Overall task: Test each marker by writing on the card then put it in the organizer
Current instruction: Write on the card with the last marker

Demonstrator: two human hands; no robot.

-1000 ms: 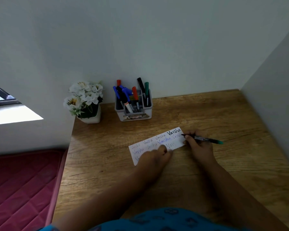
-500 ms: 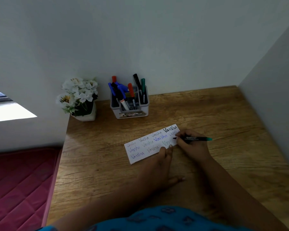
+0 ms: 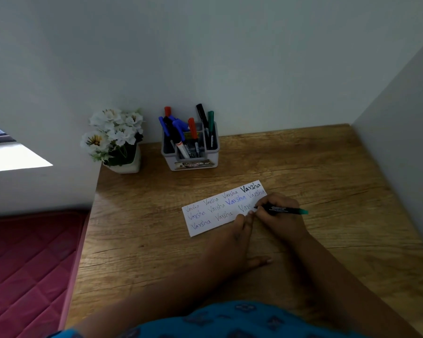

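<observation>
Currently, a person seated at a wooden table (image 3: 327,172) is writing on a white card (image 3: 205,220) that lies slanted in the middle of it. Their right hand (image 3: 280,215) pinches a dark marker (image 3: 282,210) with a teal end, its tip touching the card's right end where a faint word is half written. The left hand (image 3: 232,242) lies flat with straight fingertips pressing the card's near edge, just beside the writing hand; this grip is released, holding nothing. Rows of the same handwritten word already fill most of the card. Beyond the card, against the wall, stands a grey organizer (image 3: 191,164) holding several markers; a pot of white flowers (image 3: 115,135) sits to its left. To finish well, keep the card pinned, write with light, even pressure, and judge whether the ink shows clearly.
</observation>
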